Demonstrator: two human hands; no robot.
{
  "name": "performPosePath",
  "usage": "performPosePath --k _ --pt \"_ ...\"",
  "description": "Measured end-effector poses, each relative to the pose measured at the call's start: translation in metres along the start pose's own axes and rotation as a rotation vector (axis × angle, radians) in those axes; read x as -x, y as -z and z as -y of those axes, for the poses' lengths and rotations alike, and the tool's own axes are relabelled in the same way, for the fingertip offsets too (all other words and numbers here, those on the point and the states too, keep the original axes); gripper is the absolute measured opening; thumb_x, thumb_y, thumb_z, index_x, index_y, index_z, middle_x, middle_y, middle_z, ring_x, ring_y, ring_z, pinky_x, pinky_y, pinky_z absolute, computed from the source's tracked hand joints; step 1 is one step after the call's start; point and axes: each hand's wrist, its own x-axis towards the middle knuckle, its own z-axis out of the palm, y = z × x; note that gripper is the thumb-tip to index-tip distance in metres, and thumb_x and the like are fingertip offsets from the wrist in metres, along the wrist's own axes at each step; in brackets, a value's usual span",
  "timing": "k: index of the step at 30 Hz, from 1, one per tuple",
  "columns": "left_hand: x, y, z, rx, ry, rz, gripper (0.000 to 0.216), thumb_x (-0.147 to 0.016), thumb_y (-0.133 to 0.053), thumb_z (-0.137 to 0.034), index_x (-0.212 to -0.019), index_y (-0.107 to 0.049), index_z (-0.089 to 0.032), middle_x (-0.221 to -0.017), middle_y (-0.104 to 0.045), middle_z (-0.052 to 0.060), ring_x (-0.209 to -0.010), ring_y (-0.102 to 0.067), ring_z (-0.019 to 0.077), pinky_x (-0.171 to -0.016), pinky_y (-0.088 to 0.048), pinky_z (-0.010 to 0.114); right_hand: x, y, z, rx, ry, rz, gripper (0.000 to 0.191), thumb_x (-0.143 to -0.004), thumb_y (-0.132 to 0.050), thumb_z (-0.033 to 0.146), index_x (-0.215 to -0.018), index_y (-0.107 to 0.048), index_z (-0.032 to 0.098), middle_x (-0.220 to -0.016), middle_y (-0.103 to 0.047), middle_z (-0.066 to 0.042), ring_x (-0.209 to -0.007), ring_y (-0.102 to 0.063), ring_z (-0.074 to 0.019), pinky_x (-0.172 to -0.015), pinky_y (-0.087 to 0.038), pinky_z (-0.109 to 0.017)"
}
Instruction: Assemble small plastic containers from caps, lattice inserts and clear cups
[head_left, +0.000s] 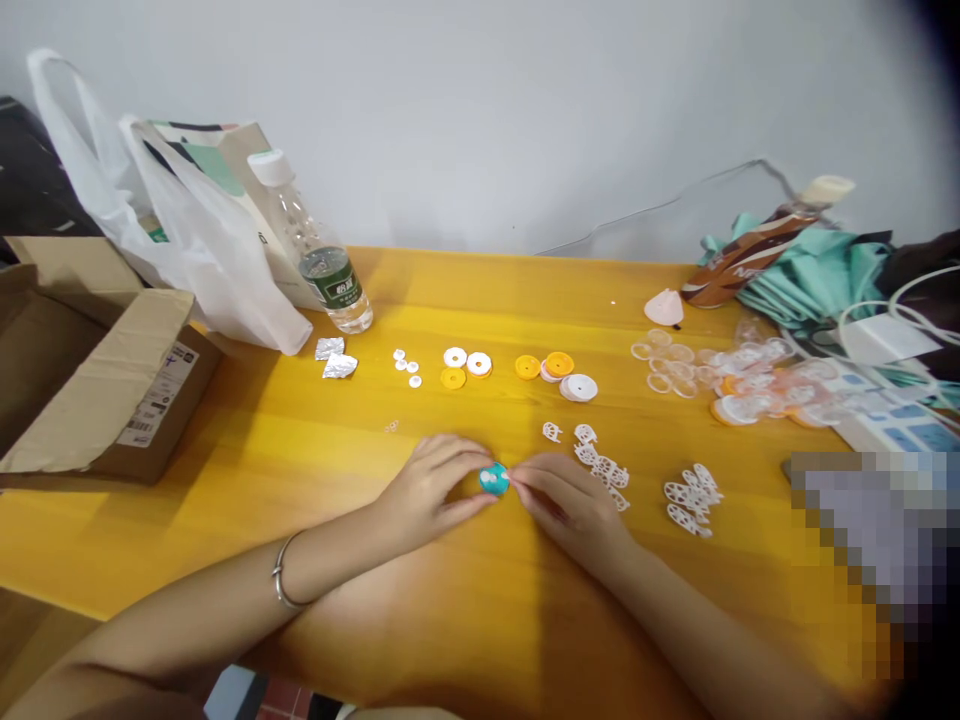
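Note:
My left hand (pixel 427 490) and my right hand (pixel 566 505) meet over the yellow table (pixel 300 480), both pinching a small teal round piece (pixel 494 479) with white bits on its face. My left wrist wears a silver bracelet (pixel 283 580). Just right of my right hand lie several flat white cut-out pieces (pixel 604 465), with another heap (pixel 691 498) further right. Beyond my hands sit white and orange discs (pixel 466 366) and more orange and white discs (pixel 559 375).
A leaning water bottle (pixel 319 250), white plastic bag (pixel 187 230) and open cardboard box (pixel 97 370) stand at the left. Two foil scraps (pixel 335 358) lie near the bottle. Clear rings and caps (pixel 720 380), a teal cloth (pixel 810 270) and cables crowd the right.

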Motion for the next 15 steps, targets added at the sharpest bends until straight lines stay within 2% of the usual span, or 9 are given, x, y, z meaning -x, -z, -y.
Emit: performPosePath --k 3,6,15 --pt "0.0004 -0.0027 0.0046 -0.136 0.030 0.074 0.038 -0.079 -0.059 -0.042 -0.110 -0.056 -0.019 -0.113 -0.059 0.010 -0.104 -0.052 0.0225 -0.085 -0.038 0.037 -0.0011 0.0029 -0.0029 0.103 0.039 0.108 0.018 -0.081 -0.054 0.008 -0.095 -0.058 0.019 -0.081 -0.066 -0.005 -0.077 -0.059 -0.0161 -0.072 -0.050 -0.031" --pt "-0.0001 -0.0043 0.0070 -0.142 0.038 0.101 0.035 -0.082 -0.055 -0.042 -0.109 -0.056 -0.020 -0.112 -0.059 0.009 -0.103 -0.051 0.0210 -0.084 -0.037 0.035 -0.0022 0.0055 -0.0023 0.148 0.083 0.180 0.018 -0.082 -0.053 0.009 -0.096 -0.058 0.019 -0.081 -0.066 -0.005 -0.079 -0.058 -0.0164 -0.073 -0.047 -0.032" --pt "-0.0015 -0.0029 0.0068 -0.114 0.044 0.116 0.032 -0.084 -0.053 -0.039 -0.108 -0.056 -0.019 -0.110 -0.061 0.008 -0.102 -0.051 0.0196 -0.083 -0.034 0.034 -0.0043 0.0083 0.0015 0.247 0.179 0.243 0.014 -0.085 -0.050 0.010 -0.094 -0.056 0.018 -0.084 -0.066 -0.004 -0.083 -0.058 -0.0163 -0.075 -0.042 -0.032"
